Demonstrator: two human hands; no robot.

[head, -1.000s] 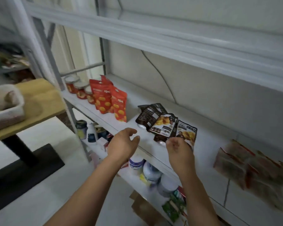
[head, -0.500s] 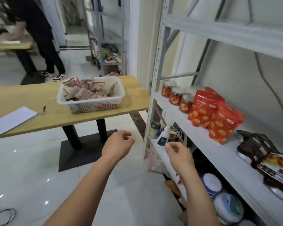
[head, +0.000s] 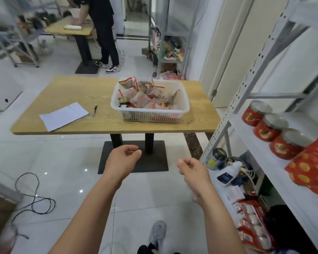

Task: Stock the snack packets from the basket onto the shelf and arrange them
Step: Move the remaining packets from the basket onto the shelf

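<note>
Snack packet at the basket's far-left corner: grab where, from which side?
Pinch the snack packet by its raised top edge, from above. It sticks up past the basket rim, clear of the other packets; the walls likely block a side approach.

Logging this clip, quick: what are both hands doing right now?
Left hand: open, loosely curled, empty.
Right hand: open, loosely curled, empty.

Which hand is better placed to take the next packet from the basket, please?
Probably the left hand: empty and in line with the basket; the right hand sits beyond its edge, nearer the shelf.
</note>
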